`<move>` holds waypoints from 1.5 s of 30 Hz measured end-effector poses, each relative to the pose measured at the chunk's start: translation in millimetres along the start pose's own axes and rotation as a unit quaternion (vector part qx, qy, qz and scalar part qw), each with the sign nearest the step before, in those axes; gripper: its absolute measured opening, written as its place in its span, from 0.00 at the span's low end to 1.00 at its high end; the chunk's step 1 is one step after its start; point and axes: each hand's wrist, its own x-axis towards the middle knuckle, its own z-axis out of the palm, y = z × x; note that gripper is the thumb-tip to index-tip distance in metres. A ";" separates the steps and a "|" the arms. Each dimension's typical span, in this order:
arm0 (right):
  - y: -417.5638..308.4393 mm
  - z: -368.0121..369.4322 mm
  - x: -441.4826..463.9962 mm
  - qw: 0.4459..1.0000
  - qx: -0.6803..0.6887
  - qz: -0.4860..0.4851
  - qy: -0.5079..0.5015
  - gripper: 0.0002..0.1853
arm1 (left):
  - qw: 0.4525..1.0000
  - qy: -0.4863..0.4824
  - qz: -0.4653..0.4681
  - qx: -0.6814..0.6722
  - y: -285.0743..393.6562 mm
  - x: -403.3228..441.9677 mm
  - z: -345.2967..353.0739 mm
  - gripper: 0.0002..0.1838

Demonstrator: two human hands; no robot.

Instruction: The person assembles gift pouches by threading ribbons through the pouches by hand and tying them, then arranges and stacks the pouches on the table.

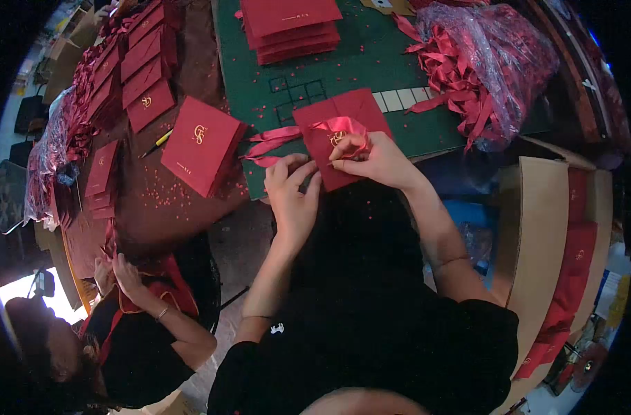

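Note:
A dark red paper bag (322, 153) with gold lettering lies tilted on the green mat in front of me. Across it runs a shiny red ribbon (339, 125), its loose tails reaching off to the left. My right hand (381, 162) is over the bag, closed with thumb and fingers pinching the ribbon near the gold letters. At the bag's left edge, my left hand (291, 194) is closed with curled fingers; what lies between its fingertips is hidden.
Stacked red bags (294, 21) stand at the back, others (201, 146) at left beside a yellow pen (160, 142). A plastic sack of ribbons (495, 62) lies back right. A cardboard box (540, 221) stands right. At lower left, a co-worker's hands (125, 277) handle ribbon.

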 end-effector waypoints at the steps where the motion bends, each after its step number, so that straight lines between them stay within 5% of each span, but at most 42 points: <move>1: 2.7 0.3 0.3 1.000 -0.009 0.002 -0.005 0.07 | 1.000 0.000 0.003 -0.006 -1.7 -0.4 0.7 0.11; 31: -9.2 -2.9 7.6 0.998 -0.017 -0.002 -0.056 0.05 | 0.999 -0.011 0.048 0.016 3.9 3.4 -3.5 0.10; 45: -12.2 -14.9 32.1 0.977 -0.031 0.120 -0.173 0.05 | 0.989 -0.057 0.137 -0.009 -10.0 11.8 -3.1 0.11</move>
